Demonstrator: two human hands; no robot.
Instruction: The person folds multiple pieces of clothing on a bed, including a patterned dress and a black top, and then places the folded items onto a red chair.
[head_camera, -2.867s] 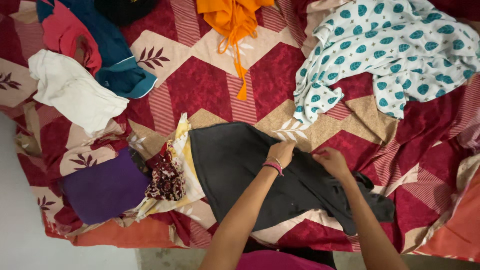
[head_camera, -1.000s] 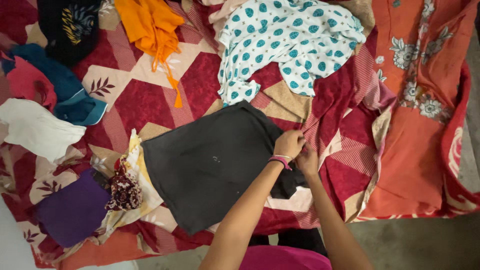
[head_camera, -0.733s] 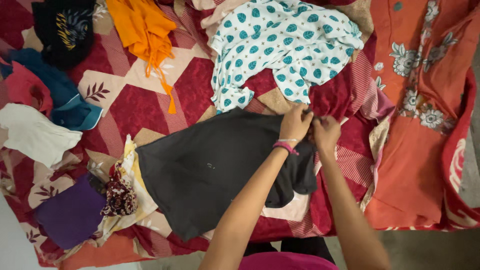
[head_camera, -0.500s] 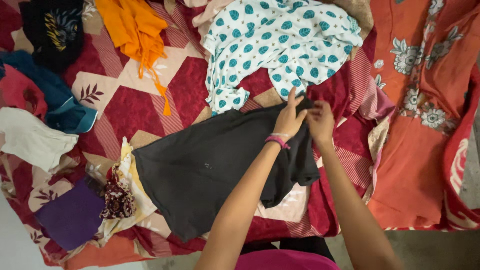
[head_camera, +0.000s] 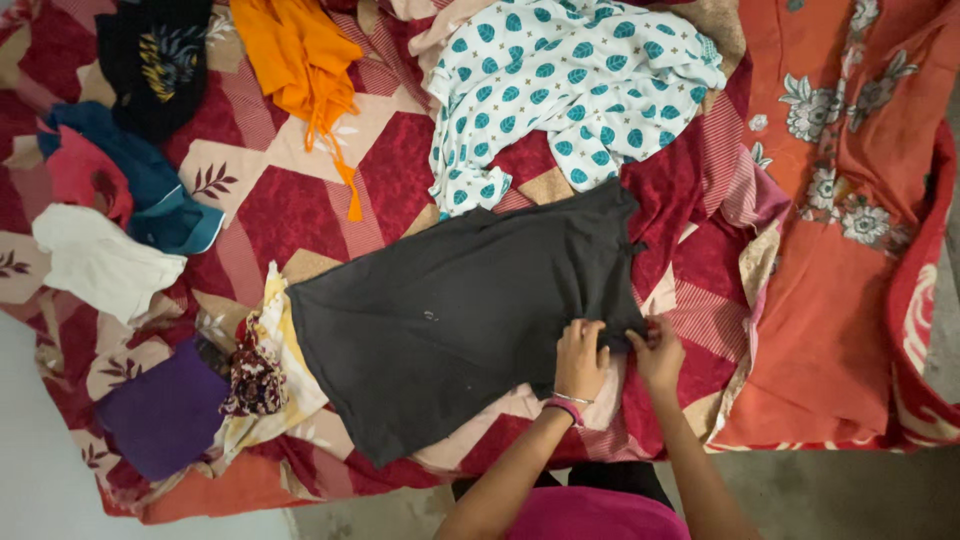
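Both hands, left hand (head_camera: 581, 360) and right hand (head_camera: 658, 356), pinch the flat, dark grey garment's (head_camera: 460, 310) near edge with clenched fingers.

Both forearms entered from the lower edge of the head view and ran up and slightly inward, bare to the elbows. The left hand (head_camera: 580, 357) lay palm down, fingers curled and bunched together, knuckles upward, thumb tucked toward the right side. A pink band and a thin bangle sat on the left wrist. The right hand (head_camera: 658, 352) sat just beside it, nearly touching, also palm down, fingers bent in a pinch with the thumb pointing toward the left hand. Both hands gripped dark cloth (head_camera: 460, 310) at its near edge. The left forearm was angled more steeply than the right. Both wrists were held roughly straight.
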